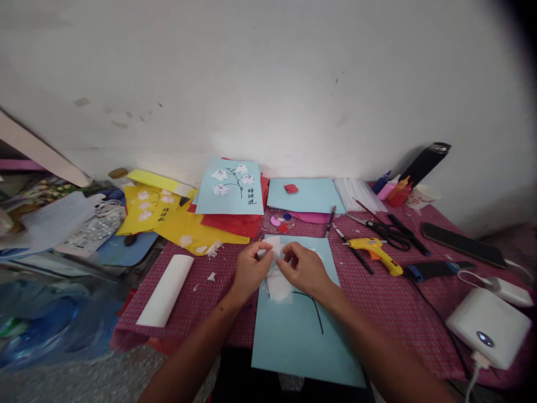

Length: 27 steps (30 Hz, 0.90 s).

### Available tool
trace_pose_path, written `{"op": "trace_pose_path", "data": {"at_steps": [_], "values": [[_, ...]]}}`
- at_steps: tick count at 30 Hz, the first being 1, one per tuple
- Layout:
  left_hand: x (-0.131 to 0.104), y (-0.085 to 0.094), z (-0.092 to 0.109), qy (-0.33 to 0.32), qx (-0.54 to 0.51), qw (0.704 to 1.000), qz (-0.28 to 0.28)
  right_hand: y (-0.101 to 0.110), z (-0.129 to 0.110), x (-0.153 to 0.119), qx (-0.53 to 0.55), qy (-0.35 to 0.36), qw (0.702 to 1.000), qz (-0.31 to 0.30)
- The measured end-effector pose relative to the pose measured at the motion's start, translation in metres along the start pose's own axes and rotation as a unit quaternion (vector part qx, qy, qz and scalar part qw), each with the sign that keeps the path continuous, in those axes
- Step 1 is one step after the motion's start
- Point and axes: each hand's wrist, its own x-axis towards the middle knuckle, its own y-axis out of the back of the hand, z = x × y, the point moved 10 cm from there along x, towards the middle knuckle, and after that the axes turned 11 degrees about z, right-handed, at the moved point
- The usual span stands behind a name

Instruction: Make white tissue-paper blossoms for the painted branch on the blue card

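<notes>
Left hand and right hand, fingertips pinched on a white tissue piece between them. Just below the fingers, further tissue squares overlie a light-blue paper sheet; right of them, a yellow glue gun.

Left hand pinching small white paper above blue sheet, right hand working fingertips close against it. More white paper lying on sheet below, black line curving near right wrist. Behind, flower picture resting on red paper. Yellow glue gun and black scissors lying at right, long white paper strip lying at left, checked tablecloth spreading underneath.
</notes>
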Motion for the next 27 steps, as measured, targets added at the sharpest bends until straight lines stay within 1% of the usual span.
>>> {"op": "trace_pose_path", "data": {"at_steps": [4, 7, 11, 15, 22, 27], "values": [[0.0, -0.004, -0.007, 0.039, -0.034, 0.999, -0.015, -0.002, -0.007, -0.001, -0.035, 0.032, 0.999, 0.007], [0.0, -0.005, -0.008, 0.047, -0.041, 0.998, -0.018, 0.002, -0.009, -0.001, -0.049, 0.054, 0.997, 0.029], [0.0, -0.003, -0.004, 0.032, -0.026, 0.999, -0.012, 0.012, -0.003, 0.002, -0.04, 0.042, 0.996, 0.07], [-0.001, -0.002, -0.002, 0.013, -0.006, 1.0, -0.006, 0.018, 0.0, 0.003, -0.027, 0.042, 0.994, 0.097], [-0.001, -0.003, -0.001, -0.013, 0.017, 1.0, 0.0, 0.021, 0.0, 0.002, -0.015, 0.061, 0.99, 0.124], [-0.001, -0.004, -0.002, -0.018, 0.022, 1.0, -0.001, 0.023, -0.002, 0.002, -0.016, 0.071, 0.989, 0.128]]}}
